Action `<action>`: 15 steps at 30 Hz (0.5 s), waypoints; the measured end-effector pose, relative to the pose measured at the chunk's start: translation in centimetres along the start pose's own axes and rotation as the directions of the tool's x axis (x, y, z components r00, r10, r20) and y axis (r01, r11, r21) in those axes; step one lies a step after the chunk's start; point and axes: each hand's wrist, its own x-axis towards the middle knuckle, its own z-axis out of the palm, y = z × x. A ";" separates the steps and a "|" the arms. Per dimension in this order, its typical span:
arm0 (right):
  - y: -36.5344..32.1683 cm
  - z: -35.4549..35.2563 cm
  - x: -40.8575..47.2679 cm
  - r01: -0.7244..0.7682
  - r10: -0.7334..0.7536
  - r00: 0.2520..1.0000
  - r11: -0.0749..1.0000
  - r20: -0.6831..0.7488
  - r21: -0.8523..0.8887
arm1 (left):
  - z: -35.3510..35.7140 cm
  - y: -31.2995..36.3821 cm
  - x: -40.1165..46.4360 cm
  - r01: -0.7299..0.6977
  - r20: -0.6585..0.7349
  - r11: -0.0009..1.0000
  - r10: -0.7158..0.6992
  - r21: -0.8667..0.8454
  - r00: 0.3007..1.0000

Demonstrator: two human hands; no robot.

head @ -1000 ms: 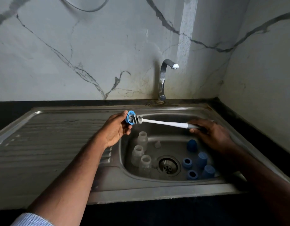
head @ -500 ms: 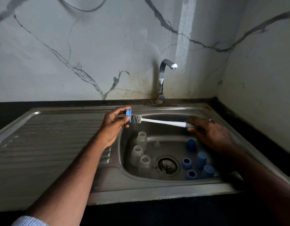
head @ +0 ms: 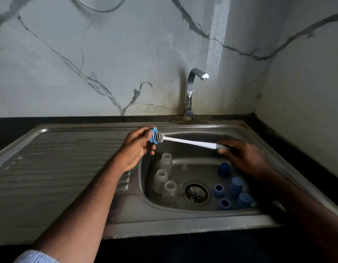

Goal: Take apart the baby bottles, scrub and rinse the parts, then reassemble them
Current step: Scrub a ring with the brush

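My left hand pinches a blue bottle ring over the sink's left rim. My right hand grips the grey end of a white bottle brush, and its bristles are pushed into the ring. Down in the steel sink basin, three clear bottle bodies stand at the left. A small clear teat lies at the back. Several blue caps and rings stand at the right of the drain.
A chrome tap rises behind the basin; no water runs from it. A ribbed steel draining board stretches to the left. Marble walls close the back and right. A black counter edge runs along the front.
The blue ring has turned in my left hand's fingers from face-on to edge-on and back to slanted, with the brush still in it. Both hands stay in place.
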 end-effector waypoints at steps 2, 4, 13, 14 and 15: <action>0.2 -0.2 0.1 0.022 -0.021 1.000 1.000 -0.018 0.018 | 0.1 0.0 -0.4 0.122 0.053 0.992 -0.123 0.027 0.991; 0.3 -0.3 0.1 0.021 -0.021 0.999 1.000 -0.050 0.005 | 0.3 -0.1 -0.5 0.142 0.063 0.988 -0.145 0.053 0.987; -0.2 0.1 0.0 0.020 -0.020 0.999 1.000 0.027 -0.004 | -0.4 -0.2 0.4 -0.082 -0.024 0.994 0.084 0.072 0.996; -0.2 0.0 0.0 0.017 -0.017 1.000 1.000 -0.005 0.016 | -0.3 -0.1 0.3 -0.039 -0.017 0.998 0.039 0.040 0.999; -0.1 -0.1 0.0 0.019 -0.018 0.999 0.999 -0.036 0.027 | -0.2 -0.1 0.2 0.012 -0.004 1.000 -0.012 0.019 1.000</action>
